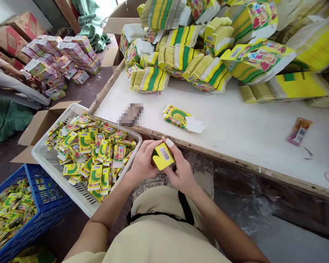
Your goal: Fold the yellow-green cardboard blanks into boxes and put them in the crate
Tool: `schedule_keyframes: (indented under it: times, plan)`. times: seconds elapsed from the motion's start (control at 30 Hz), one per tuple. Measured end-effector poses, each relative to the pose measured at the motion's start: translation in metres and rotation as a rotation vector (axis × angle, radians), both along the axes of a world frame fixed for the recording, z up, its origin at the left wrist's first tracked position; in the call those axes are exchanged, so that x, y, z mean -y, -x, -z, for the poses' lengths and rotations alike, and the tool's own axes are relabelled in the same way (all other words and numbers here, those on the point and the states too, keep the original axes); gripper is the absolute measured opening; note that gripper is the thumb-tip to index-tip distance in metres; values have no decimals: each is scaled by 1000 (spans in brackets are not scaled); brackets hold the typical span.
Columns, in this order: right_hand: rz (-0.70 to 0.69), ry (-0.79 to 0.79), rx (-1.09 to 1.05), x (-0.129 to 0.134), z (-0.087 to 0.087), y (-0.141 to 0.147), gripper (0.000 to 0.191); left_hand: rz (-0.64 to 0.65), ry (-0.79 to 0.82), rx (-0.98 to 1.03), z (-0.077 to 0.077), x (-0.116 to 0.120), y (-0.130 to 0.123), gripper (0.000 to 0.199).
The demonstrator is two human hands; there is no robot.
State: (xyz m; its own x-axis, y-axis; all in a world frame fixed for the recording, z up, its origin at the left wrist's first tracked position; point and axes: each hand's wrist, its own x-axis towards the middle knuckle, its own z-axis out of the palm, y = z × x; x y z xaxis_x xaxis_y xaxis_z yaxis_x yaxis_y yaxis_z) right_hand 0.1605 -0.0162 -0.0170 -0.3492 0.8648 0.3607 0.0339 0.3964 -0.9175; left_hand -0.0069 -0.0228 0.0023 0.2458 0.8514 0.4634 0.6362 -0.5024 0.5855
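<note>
Between my two hands, just off the table's front edge, is a small yellow box with a barcode on the side facing me. My left hand grips its left side, and my right hand holds its right side, with a white covering on the thumb tip. A yellow and green box with its white flap open lies on the table beyond my hands. To my left, a white basket holds many small yellow boxes.
Bundles of flat yellow cartons are piled along the table's back. A small packet lies at the right. A blue crate stands lower left, near an open cardboard box. At the far left, a person is beside stacked boxes.
</note>
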Motion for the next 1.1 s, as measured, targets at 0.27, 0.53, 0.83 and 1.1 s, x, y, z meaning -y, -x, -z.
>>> schedule_keyframes:
  times: [0.27, 0.53, 0.83, 1.1]
  plan:
    - [53, 683, -539, -1, 8, 12, 42, -114, -121, -32, 9, 9, -3, 68]
    - [137, 857, -608, -9, 14, 5, 30, -67, -151, -43, 11, 9, -4, 68]
    - [-171, 1074, -630, -5, 14, 12, 32, -47, -213, -8, 7, 9, -8, 68]
    - [-143, 1041, -625, -3, 13, 15, 34, -58, -209, -24, 4, 9, -6, 69]
